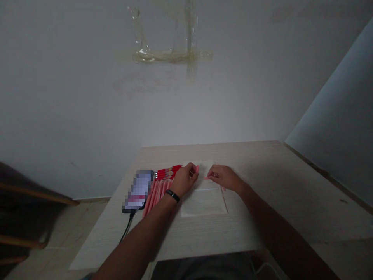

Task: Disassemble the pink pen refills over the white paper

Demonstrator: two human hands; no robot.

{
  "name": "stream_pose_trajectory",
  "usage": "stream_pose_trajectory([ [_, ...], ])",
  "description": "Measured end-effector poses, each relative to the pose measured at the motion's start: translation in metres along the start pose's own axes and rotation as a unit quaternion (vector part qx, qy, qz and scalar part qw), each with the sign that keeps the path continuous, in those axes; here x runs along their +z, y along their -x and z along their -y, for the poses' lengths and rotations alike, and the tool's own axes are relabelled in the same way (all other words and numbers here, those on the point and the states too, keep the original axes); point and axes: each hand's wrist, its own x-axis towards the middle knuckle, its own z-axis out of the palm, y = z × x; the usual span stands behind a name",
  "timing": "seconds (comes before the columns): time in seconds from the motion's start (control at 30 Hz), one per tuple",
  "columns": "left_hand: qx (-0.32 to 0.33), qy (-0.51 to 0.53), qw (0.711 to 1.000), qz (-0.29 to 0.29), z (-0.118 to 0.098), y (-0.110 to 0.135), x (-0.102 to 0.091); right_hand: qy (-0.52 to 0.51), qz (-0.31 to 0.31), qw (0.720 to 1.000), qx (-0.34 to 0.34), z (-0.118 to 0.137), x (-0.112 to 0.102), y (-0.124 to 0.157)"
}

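My left hand (185, 179), with a black band on its wrist, is closed in a pinch over the top edge of a white sheet of paper (204, 200) on the table. My right hand (223, 177) is closed in a pinch too, holding a small pink piece (206, 178) just above the sheet. Both hands are close together, fingertips facing each other. A row of several red-capped pink pens (160, 182) lies on the table right beside my left hand, partly hidden under my forearm.
A phone (139, 190) with a black cable (126, 229) lies left of the pens. The pale wooden table (276, 186) stands against a white wall with old tape marks (171, 56). A dark wooden chair (20, 217) stands at the far left.
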Motion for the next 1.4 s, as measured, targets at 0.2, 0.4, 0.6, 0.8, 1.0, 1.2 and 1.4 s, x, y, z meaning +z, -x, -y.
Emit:
stream_pose_trajectory([
  [0.2, -0.007, -0.091, 0.996, 0.025, 0.010, 0.000, 0.005, 0.024, 0.050, 0.998, -0.014, -0.008, 0.001, 0.001],
  [0.4, -0.045, -0.105, 0.991, 0.065, 0.015, 0.003, 0.011, -0.030, 0.110, 0.993, -0.002, -0.011, -0.002, 0.005],
  [0.6, -0.065, -0.108, 0.988, 0.086, 0.012, 0.006, 0.011, -0.026, 0.150, 0.988, -0.024, -0.008, 0.001, 0.006],
  [0.8, -0.061, -0.132, 0.987, 0.063, 0.015, 0.005, 0.013, -0.025, 0.146, 0.989, -0.024, -0.003, 0.001, 0.006],
  [1.0, 0.025, -0.081, 0.995, 0.053, 0.007, 0.003, 0.009, -0.009, 0.067, 0.998, 0.008, 0.004, 0.000, 0.004],
  [1.2, 0.062, -0.085, 0.990, 0.094, 0.000, 0.004, 0.009, 0.005, 0.011, 1.000, -0.028, 0.008, -0.002, -0.002],
  [1.4, 0.026, -0.082, 0.996, 0.021, 0.010, 0.002, 0.006, 0.009, -0.012, 0.999, 0.045, -0.002, -0.003, 0.001],
])
